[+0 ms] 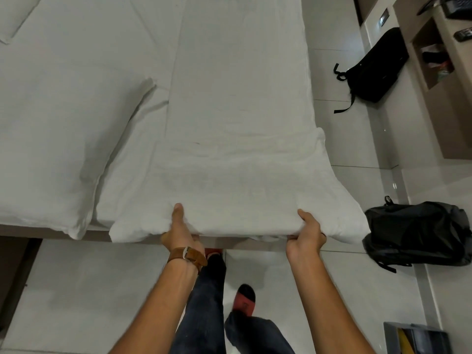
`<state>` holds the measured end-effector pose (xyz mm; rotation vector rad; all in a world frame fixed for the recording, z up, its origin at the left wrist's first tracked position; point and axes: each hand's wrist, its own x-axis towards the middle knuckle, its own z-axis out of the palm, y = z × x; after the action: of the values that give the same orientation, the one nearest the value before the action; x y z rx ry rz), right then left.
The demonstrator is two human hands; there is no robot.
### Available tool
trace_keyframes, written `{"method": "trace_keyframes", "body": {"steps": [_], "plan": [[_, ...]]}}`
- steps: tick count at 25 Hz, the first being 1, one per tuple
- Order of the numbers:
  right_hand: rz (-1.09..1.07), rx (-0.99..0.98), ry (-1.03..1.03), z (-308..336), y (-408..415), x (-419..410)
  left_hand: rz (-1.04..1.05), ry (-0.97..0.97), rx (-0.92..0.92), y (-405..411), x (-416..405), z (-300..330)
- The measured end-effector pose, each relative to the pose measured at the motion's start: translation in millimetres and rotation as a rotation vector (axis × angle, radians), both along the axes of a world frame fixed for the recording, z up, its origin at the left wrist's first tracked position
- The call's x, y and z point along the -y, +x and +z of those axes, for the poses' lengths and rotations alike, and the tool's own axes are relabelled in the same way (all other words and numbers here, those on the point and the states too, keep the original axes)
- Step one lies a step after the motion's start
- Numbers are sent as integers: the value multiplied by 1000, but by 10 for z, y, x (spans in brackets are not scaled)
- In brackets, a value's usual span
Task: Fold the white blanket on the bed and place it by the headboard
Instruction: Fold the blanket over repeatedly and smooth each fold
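Note:
The white blanket (pixel 237 139) lies as a long folded strip along the right side of the bed (pixel 63 111), its near end hanging a little over the bed's foot edge. My left hand (pixel 180 232), with a brown watch strap on the wrist, grips that near end from below, thumb on top. My right hand (pixel 306 235) grips the same edge further right, thumb on top too. A second white layer (pixel 51 175) lies to the left of the strip, its corner drooping over the edge.
A white pillow (pixel 15 16) lies at the far left top. A black backpack (pixel 375 70) leans against a wooden cabinet (pixel 449 80) at right. Another dark bag (pixel 419 233) sits on the tiled floor beside the bed's corner. My feet in red slippers stand below.

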<state>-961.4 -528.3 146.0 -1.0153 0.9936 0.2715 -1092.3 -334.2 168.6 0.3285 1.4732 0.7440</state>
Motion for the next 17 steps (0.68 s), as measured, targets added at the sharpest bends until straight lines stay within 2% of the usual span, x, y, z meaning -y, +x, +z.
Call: {"method": "trace_keyframes", "body": {"steps": [7,11,17], "plan": [[-39,263,-53,169,1074,-831,-98,163,119,1081,-1038,60],[-1,330,-118,-34,2407,-1718,-147,189,124,2283,-1990,-106],[170,416,-195,-558,4216,-2763,-264,192,146,4014,-3279,-713]]}}
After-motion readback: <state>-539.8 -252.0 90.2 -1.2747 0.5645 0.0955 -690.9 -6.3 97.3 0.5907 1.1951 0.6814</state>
